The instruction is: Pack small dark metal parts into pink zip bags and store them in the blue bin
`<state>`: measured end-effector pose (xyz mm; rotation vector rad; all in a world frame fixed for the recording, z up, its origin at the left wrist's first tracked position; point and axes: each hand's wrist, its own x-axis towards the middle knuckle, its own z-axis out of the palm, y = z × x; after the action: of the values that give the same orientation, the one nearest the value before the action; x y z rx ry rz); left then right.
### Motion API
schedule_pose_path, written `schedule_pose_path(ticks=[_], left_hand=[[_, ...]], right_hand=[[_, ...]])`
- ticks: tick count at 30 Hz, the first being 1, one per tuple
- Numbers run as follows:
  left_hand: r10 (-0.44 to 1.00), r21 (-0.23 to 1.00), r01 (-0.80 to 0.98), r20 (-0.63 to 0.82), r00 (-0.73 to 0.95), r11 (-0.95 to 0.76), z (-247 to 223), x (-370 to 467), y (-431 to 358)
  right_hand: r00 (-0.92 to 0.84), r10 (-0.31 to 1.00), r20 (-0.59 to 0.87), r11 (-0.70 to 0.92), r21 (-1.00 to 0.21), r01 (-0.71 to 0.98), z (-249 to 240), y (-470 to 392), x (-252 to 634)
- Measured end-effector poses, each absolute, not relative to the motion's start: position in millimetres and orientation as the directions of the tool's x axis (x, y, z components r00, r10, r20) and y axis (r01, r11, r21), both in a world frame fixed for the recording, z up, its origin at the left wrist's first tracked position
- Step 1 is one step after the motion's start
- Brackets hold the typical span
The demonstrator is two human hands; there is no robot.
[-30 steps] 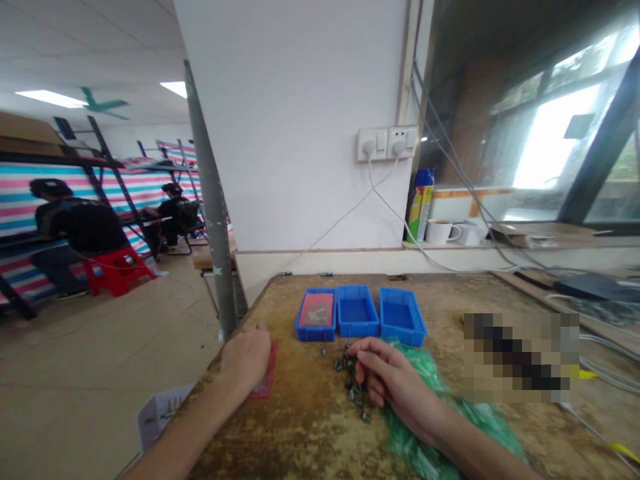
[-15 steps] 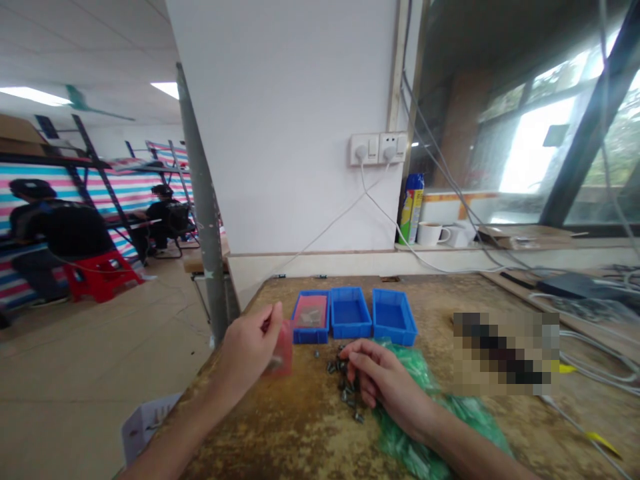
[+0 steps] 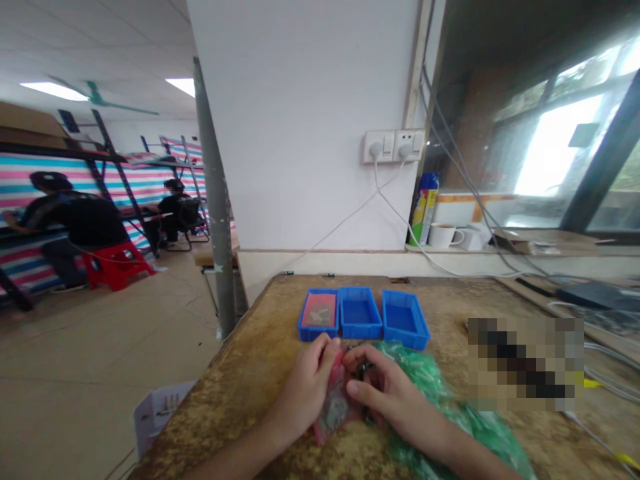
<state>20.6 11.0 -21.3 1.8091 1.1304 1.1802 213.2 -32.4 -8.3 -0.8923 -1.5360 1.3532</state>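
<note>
Head view: room with tiled floor (image 3: pixel 90 360), white wall (image 3: pixel 300 133) behind worn wooden table (image 3: pixel 260 373). Crumpled green plastic (image 3: pixel 425 373) at right forearm. Three blue boxes (image 3: pixel 361 331) in row near wall; leftmost holds pink packet (image 3: pixel 320 308). Left hand (image 3: pixel 306 381) pinches top of pink bag (image 3: pixel 334 410), which hangs between hands at table's near middle. Right hand (image 3: pixel 387 390) curled at bag's edge; grip cannot be told. Small dark metal parts (image 3: pixel 367 367) mostly hidden behind it. Half second ago, left hand and bag farther left, apart from right hand.
</note>
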Motion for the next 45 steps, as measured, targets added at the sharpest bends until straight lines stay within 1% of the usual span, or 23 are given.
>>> schedule_pose_path(ticks=[2, 5, 6, 8, 11, 13, 15, 17, 19, 22, 26, 32, 35, 40, 45], left_hand=[[0.911, 0.878, 0.265, 0.345, 0.227, -0.398, -20.9, 20.5, 9.1], [0.905, 0.886, 0.219, 0.361, 0.223, -0.408, -19.3, 18.3, 7.9], [0.906, 0.891, 0.207, 0.360, 0.224, -0.405, -19.3, 17.8, 7.8], [0.907, 0.903, 0.166, 0.356, 0.226, -0.396, -20.3, 17.5, 7.9], [0.915, 0.938, 0.001, 0.337, 0.221, -0.346, -23.3, 18.7, 8.8], [0.928, 0.953, -0.135, 0.296, 0.227, -0.271, -25.4, 19.7, 9.9], [0.933, 0.962, -0.202, 0.236, 0.273, -0.184, -26.8, 19.9, 10.9], [0.922, 0.971, -0.193, 0.200, 0.333, -0.141, -27.3, 19.3, 11.5], [0.912, 0.976, -0.162, 0.194, 0.362, -0.143, -27.1, 18.4, 11.9], [0.919, 0.981, -0.121, 0.186, 0.349, -0.153, -27.4, 17.4, 12.6], [0.922, 0.987, -0.022, 0.156, 0.355, -0.158, -30.5, 16.3, 13.2], [0.914, 0.961, 0.021, 0.254, 0.317, -0.274, -30.0, 13.7, 10.3], [0.904, 0.955, 0.019, 0.275, 0.328, -0.297, -30.2, 13.0, 9.6], [0.901, 0.949, 0.039, 0.284, 0.328, -0.313, -32.6, 13.1, 8.1], [0.891, 0.919, 0.014, 0.378, 0.250, -0.394, -27.9, 12.7, 4.2]], right_hand=[[-0.322, 0.933, 0.159, 0.148, -0.987, -0.059, -8.8, -32.7, 211.5], [-0.404, 0.903, 0.147, 0.109, -0.987, -0.116, -10.9, -30.5, 210.8], [-0.417, 0.898, 0.140, 0.105, -0.989, -0.105, -12.1, -29.2, 211.1], [-0.386, 0.913, 0.133, 0.108, -0.990, -0.086, -15.3, -26.5, 212.5], [-0.317, 0.941, 0.118, 0.090, -0.991, -0.102, -21.5, -23.1, 215.1], [-0.260, 0.960, 0.104, 0.068, -0.987, -0.144, -25.7, -21.4, 216.2], [-0.225, 0.970, 0.090, 0.046, -0.980, -0.193, -29.0, -20.2, 216.6], [-0.219, 0.972, 0.086, 0.034, -0.972, -0.231, -30.8, -19.5, 216.6], [-0.226, 0.970, 0.093, 0.036, -0.969, -0.243, -31.2, -19.4, 216.5], [-0.213, 0.972, 0.099, 0.043, -0.967, -0.250, -30.9, -19.6, 216.6], [-0.206, 0.975, 0.087, 0.032, -0.966, -0.258, -30.5, -19.4, 216.8], [-0.219, 0.974, 0.057, 0.009, -0.977, -0.213, -26.1, -20.0, 215.8], [-0.214, 0.975, 0.064, 0.020, -0.979, -0.202, -24.1, -20.7, 216.0], [-0.201, 0.979, 0.042, -0.006, -0.972, -0.233, -24.3, -20.6, 215.5], [-0.179, 0.983, 0.031, -0.022, -0.958, -0.287, -27.5, -18.4, 212.7]])
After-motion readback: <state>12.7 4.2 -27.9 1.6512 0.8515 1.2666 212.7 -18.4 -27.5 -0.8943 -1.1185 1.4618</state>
